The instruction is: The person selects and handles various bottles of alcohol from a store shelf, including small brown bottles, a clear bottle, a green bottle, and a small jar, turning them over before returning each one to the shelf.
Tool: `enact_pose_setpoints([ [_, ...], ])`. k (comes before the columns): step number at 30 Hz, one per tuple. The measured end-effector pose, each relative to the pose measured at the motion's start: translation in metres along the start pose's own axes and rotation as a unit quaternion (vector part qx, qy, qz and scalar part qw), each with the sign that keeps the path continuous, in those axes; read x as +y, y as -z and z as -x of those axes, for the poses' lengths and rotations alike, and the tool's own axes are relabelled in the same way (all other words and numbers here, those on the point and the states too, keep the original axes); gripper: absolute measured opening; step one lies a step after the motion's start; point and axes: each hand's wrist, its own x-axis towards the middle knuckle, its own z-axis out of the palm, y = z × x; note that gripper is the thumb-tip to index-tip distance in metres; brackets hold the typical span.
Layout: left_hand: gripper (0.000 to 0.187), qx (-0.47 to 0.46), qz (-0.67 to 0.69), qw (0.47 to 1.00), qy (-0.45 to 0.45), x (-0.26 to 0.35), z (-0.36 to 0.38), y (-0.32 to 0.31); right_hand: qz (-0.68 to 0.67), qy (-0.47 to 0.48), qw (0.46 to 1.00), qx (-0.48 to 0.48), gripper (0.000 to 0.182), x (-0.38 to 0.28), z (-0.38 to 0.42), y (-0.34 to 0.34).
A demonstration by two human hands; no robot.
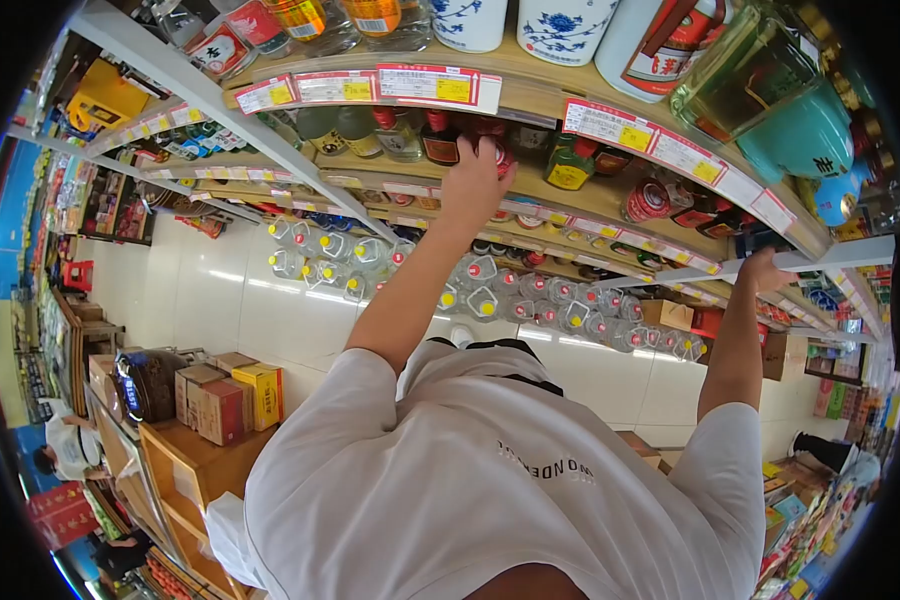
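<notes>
My left hand reaches into the second shelf with its fingers curled on a bottle with a red top; most of that bottle is hidden by the hand and the shelf above. Just left of it stands a dark bottle with a red cap. To its right is a green bottle with a yellow label. Farther right, my right hand is closed at the front edge of the shelf, beside a grey upright. A dark object is behind its fingertips, too shaded to name.
Above, the top shelf holds blue-and-white jars and a large glass bottle. Several clear jugs stand on the floor under the shelves. Cartons sit on a wooden stand at left. Other people are at the far left and far right.
</notes>
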Motion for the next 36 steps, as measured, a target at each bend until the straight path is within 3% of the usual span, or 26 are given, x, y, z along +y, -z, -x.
enact_pose_setpoints([
  [10,0.05,0.0,0.028,1.0,-0.003,-0.002,0.003,-0.001,-0.017,0.013,1.0,-0.005,0.085,0.009,-0.006,-0.003],
  [13,0.049,0.003,0.027,1.0,-0.002,-0.002,0.004,-0.002,-0.031,0.027,0.999,0.02,0.06,0.008,-0.004,-0.004],
  [18,0.046,0.058,0.044,0.996,-0.05,-0.008,0.012,-0.007,-0.024,0.034,0.998,0.035,0.068,0.003,-0.001,-0.001],
  [22,0.039,0.131,0.088,0.985,-0.07,0.002,0.024,0.025,-0.024,0.037,0.998,0.034,0.082,0.009,-0.004,-0.004],
  [24,0.037,0.088,0.233,0.968,-0.009,0.003,0.029,0.044,-0.017,0.036,0.999,0.026,0.083,0.012,-0.004,-0.003],
  [26,0.032,0.003,0.409,0.907,0.102,-0.003,0.037,0.052,-0.015,0.028,0.999,0.013,0.081,0.005,-0.001,0.001],
  [29,0.03,-0.094,0.642,0.735,0.197,0.007,0.045,0.082,-0.014,0.022,0.999,0.02,0.073,0.015,-0.005,-0.005],
  [30,0.03,-0.095,0.656,0.72,0.204,0.01,0.047,0.084,-0.008,0.015,1.0,0.02,0.07,0.014,-0.004,-0.005],
  [33,0.03,-0.127,0.784,0.576,0.195,0.008,0.052,0.084,0.002,-0.002,1.0,0.018,0.062,0.004,-0.002,-0.003],
  [34,0.039,-0.132,0.807,0.542,0.195,0.011,0.054,0.086,0.003,-0.003,1.0,0.015,0.061,-0.002,0.001,0.001],
  [36,0.046,-0.1,0.826,0.483,0.272,0.027,0.055,0.093,-0.002,-0.009,1.0,0.014,0.06,-0.006,0.004,0.003],
])
